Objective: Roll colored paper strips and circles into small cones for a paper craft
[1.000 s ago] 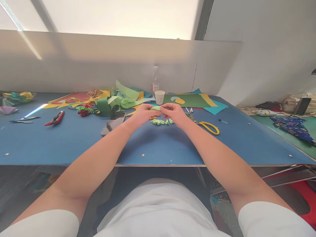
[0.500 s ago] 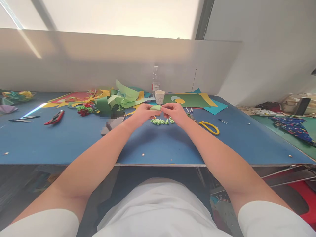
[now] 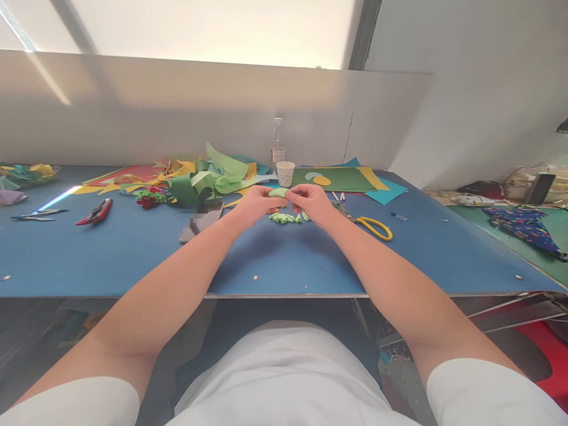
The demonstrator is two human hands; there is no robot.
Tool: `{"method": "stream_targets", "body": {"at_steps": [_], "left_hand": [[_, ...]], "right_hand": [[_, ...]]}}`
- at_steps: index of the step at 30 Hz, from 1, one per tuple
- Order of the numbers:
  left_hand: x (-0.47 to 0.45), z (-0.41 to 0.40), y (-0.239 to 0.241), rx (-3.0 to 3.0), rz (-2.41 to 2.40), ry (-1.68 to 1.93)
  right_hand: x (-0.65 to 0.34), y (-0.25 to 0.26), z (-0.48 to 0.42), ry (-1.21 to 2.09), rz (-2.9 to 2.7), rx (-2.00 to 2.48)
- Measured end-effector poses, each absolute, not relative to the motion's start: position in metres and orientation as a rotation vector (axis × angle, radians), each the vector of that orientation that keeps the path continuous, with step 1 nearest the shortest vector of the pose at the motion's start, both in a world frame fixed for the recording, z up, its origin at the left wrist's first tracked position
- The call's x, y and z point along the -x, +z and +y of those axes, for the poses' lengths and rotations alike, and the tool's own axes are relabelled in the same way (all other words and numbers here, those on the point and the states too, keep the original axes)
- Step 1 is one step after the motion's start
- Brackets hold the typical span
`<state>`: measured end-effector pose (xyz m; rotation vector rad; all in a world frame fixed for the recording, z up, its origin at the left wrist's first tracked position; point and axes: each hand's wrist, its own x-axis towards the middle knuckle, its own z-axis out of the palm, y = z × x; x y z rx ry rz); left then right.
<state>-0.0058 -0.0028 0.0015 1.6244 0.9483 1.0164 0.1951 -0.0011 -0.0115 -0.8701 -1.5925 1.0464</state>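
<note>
A small piece of light green paper (image 3: 278, 193) is pinched between my two hands, above the middle of the blue table (image 3: 284, 260). My left hand (image 3: 256, 204) grips its left end, and my right hand (image 3: 308, 201) has its right end between thumb and fingers. Below the hands lies a row of small rolled light green paper pieces (image 3: 285, 218). Just behind them stands a white paper cup (image 3: 285, 174). Scissors with yellow handles (image 3: 375, 228) rest to the right of my right hand, partly hidden by the forearm.
Green paper scraps (image 3: 222, 171) are heaped at the back left. Dark green sheets (image 3: 348, 179) lie at the back right. A plastic bottle (image 3: 277, 142) stands behind the cup. Red-handled pliers (image 3: 94, 212), tweezers (image 3: 39, 215) and a phone (image 3: 202, 225) lie to the left.
Both hands keep the green paper in nearly the same place and pose. The whole view has shifted slightly; nothing on the table has visibly moved.
</note>
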Motion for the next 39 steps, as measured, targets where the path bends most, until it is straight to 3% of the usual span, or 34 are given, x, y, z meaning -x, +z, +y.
{"method": "stream_targets", "body": {"at_steps": [39], "left_hand": [[0.0021,-0.0019,0.0014,-1.629,0.922,1.052]], "right_hand": [[-0.194,-0.015,0.0067,1.111,-1.568,0.796]]}}
